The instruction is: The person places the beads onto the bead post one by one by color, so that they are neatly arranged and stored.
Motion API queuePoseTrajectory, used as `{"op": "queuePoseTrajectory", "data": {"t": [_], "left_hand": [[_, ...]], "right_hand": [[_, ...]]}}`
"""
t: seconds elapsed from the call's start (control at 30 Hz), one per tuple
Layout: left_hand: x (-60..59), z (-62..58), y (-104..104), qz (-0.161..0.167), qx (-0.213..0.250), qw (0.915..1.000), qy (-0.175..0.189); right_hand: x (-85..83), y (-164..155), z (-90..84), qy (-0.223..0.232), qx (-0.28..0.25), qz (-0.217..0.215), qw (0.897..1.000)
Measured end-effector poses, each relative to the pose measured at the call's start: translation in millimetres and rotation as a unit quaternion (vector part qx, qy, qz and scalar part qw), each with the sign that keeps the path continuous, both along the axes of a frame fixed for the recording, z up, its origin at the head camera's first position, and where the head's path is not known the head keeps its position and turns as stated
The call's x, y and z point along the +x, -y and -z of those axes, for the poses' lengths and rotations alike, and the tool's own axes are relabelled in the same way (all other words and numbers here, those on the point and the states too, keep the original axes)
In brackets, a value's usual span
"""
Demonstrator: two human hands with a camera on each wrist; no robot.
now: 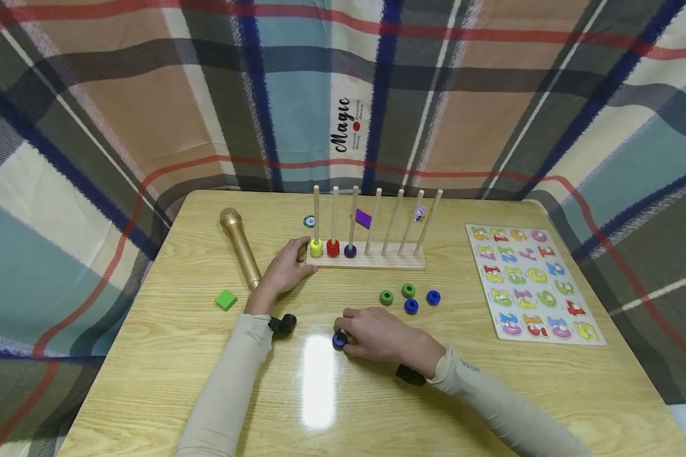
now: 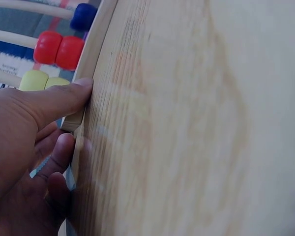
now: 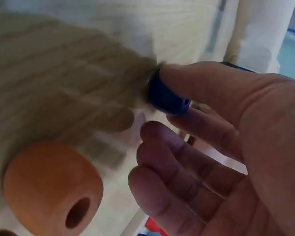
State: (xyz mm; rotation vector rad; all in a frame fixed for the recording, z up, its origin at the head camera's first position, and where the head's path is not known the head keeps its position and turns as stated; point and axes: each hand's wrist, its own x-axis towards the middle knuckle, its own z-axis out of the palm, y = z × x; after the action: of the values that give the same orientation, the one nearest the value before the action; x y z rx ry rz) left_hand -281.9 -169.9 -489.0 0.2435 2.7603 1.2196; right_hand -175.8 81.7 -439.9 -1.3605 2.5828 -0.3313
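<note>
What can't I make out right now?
Head: lower end of the gold microphone-shaped stick, behind the left hand.
Head: orange barrel-shaped bead, probably behind the right hand.
Right wrist: part of the blue round bead, behind the thumb.
Left wrist: pale wooden peg rack, cut off by the top edge.

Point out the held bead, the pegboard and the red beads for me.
Held bead (image 3: 165, 97): right wrist view, on its dark blue side.
Pegboard (image 1: 371, 260): head view, on its wooden base.
Red beads (image 2: 48, 47): left wrist view, on the upper bead's side.
</note>
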Motion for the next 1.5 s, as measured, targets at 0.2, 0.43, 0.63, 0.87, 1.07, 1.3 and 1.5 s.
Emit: {"op": "queuePoseTrajectory", "data": {"t": [0.2, 0.43, 0.63, 0.87, 1.07, 1.3, 1.5], "left_hand": [[1.8, -0.4, 0.1, 0.000, 0.002, 1.0000, 0.000], [3.0, 0.0, 0.9, -0.002, 0.000, 1.0000, -0.003], [4.1, 0.4, 0.5, 0.001, 0.001, 1.0000, -0.007], [3.1, -1.1, -0.5, 0.003, 0.002, 1.0000, -0.001], [1.2, -3.4, 0.0, 0.005, 0.001, 1.0000, -0.003], [0.8, -2.6, 0.0, 0.005, -0.005, 1.0000, -0.003], [1.3, -2.4, -0.1, 0.005, -0.006, 1.0000, -0.006]], "right_hand": [[-15.9, -4.5, -16.0, 0.002, -0.059, 0.040, 0.997], [-68.7, -15.2, -79.0, -0.070, -0.179, 0.193, 0.962], [-103.2, -13.2, -112.5, -0.134, -0.216, 0.274, 0.928], [-113.8, -3.6, -122.0, -0.106, -0.196, 0.310, 0.924], [-116.0, 1.3, -125.0, -0.103, -0.166, 0.325, 0.925], [-112.8, 1.4, -121.0, -0.093, -0.147, 0.328, 0.928], [-98.1, -15.2, -106.6, -0.117, -0.207, 0.304, 0.922]]}}
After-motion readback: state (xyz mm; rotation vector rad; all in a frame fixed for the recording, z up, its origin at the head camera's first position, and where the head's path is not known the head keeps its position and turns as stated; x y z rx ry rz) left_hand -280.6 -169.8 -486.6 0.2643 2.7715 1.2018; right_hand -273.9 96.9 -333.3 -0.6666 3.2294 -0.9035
